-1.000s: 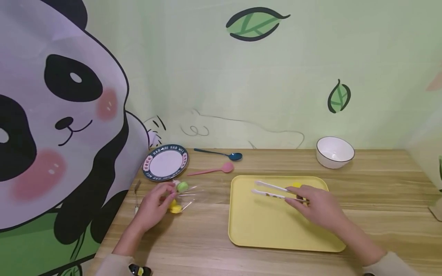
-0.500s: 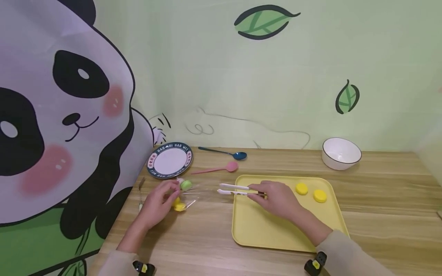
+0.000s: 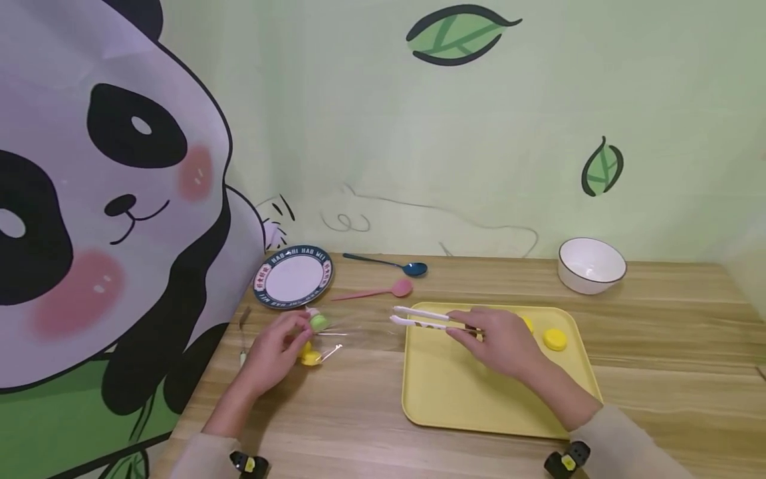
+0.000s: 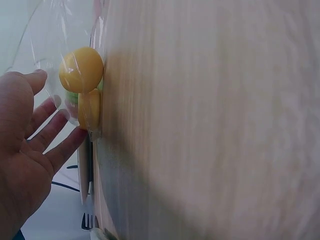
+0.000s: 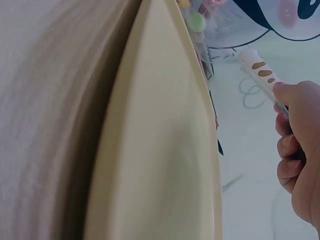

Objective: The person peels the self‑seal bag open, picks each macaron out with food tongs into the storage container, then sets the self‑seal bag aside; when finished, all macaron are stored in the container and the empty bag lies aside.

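Note:
My left hand (image 3: 276, 349) pinches the edge of a clear plastic bag (image 3: 347, 339) on the left of the table. Through its film show yellow macarons (image 4: 81, 70), a green macaron (image 3: 319, 322) and a bit of pink. In the left wrist view, the thumb is at the near side of the film and the fingers reach behind it. My right hand (image 3: 497, 339) grips white tongs (image 3: 421, 317) with brown spots, held level over the yellow tray (image 3: 467, 392). The tongs' tips point left, past the tray's edge, slightly apart with nothing between them.
One yellow macaron (image 3: 554, 340) lies on the tray, and another (image 3: 528, 324) is partly hidden by my right hand. A blue-rimmed plate (image 3: 293, 278), blue spoon (image 3: 414, 269), pink spoon (image 3: 401, 288) and white bowl (image 3: 591, 266) stand along the back. A fork (image 3: 243, 332) lies at far left.
My right hand has carried the tongs left across the tray, then back slightly right, uncovering yellow macarons on the tray. My left hand stays at the bag.

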{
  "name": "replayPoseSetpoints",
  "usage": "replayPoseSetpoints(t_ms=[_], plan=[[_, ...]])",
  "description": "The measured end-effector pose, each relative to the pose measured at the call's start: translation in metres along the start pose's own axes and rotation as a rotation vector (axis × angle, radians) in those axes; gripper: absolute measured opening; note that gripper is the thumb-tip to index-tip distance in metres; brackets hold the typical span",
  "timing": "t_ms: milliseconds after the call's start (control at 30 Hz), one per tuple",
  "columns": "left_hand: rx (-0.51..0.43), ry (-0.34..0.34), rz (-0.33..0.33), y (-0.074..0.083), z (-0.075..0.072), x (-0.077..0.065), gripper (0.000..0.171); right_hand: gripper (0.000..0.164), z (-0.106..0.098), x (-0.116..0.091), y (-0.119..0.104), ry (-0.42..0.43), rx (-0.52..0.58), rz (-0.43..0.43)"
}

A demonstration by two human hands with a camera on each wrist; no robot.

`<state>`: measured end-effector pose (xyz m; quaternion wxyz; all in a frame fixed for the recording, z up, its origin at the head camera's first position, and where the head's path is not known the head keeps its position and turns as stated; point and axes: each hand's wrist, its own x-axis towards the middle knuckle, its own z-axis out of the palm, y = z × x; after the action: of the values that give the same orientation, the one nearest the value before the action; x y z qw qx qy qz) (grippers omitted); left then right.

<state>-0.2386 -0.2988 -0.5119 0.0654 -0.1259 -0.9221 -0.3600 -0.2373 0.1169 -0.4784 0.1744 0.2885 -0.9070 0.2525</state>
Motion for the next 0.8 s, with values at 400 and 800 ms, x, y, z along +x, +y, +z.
replayPoseSetpoints(t_ms=[400, 800], plan=[[0.006, -0.004, -0.006, -0.001, 0.001, 0.0, 0.01, 0.02, 0.021, 0.017, -0.005, -0.037, -0.012, -0.047], [0.012, -0.008, -0.006, 0.001, -0.001, -0.001, 0.009, 0.027, 0.054, 0.051, -0.032, -0.141, -0.049, -0.083]])
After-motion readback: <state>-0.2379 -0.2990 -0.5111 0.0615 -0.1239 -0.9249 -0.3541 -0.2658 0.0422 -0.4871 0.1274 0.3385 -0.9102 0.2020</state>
